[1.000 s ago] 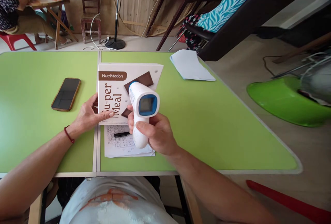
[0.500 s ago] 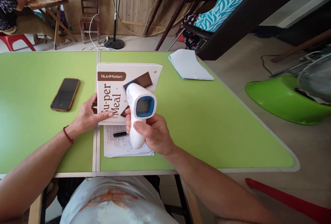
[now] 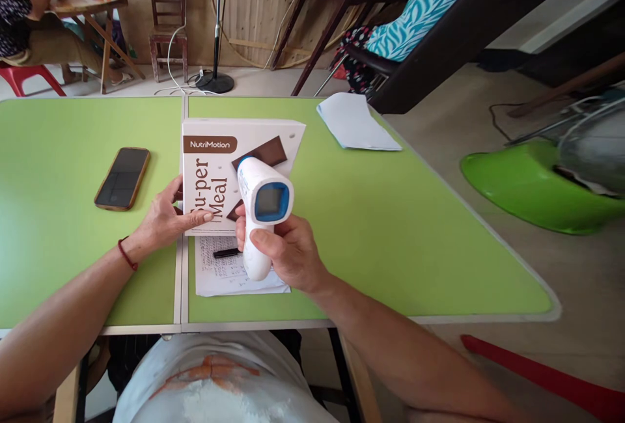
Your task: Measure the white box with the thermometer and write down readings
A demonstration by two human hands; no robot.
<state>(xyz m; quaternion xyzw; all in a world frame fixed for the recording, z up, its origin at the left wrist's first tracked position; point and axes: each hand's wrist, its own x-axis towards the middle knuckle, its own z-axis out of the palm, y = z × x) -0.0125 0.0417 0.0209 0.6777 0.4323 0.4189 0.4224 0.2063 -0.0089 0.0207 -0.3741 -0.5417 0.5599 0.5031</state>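
My left hand [image 3: 168, 218] grips the lower left side of a white box [image 3: 208, 172] printed "NutriMotion", its thumb across the front and its other fingers mostly behind. The box stands upright over the written sheets of paper [image 3: 239, 283]. In my right hand [image 3: 290, 250] is a white infrared thermometer [image 3: 256, 257] with a blue-framed screen, held by its handle. Its front end is aimed at the box face; I cannot tell whether they touch. The screen looks grey, with no readable figures. A black pen [image 3: 226, 253] lies on the papers, partly hidden behind the thermometer.
On the green table [image 3: 390, 234], a phone [image 3: 122, 178] lies to the left and folded white paper [image 3: 359, 122] at the far right edge. Beyond are a stand base [image 3: 215, 82], a wooden chair [image 3: 166, 13] and a seated person [image 3: 29, 13]. A green plastic object [image 3: 527, 185] stands right.
The view has shifted very slightly. Both hands, the box and the thermometer keep the same places relative to each other.
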